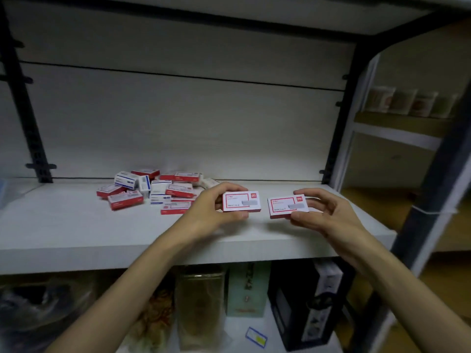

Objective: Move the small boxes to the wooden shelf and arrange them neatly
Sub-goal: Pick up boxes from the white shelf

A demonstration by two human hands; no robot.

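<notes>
My left hand (212, 205) pinches a small red and white box (241, 202) by its left end, thumb below and fingers on top. My right hand (323, 212) holds a second, matching box (286, 206) by its right end. Both boxes are held label up, side by side and a small gap apart, just above the white shelf board (76, 230). A loose pile of several small boxes (153, 191), red and white and blue and white, lies on the board behind and left of my left hand.
Black uprights (28, 118) stand at the shelf's back corners. Below the board are bags, a gold packet (198, 301), a green box (246, 289) and a dark box (305, 301). A wooden shelf (397, 123) with jars (410, 101) is at the right.
</notes>
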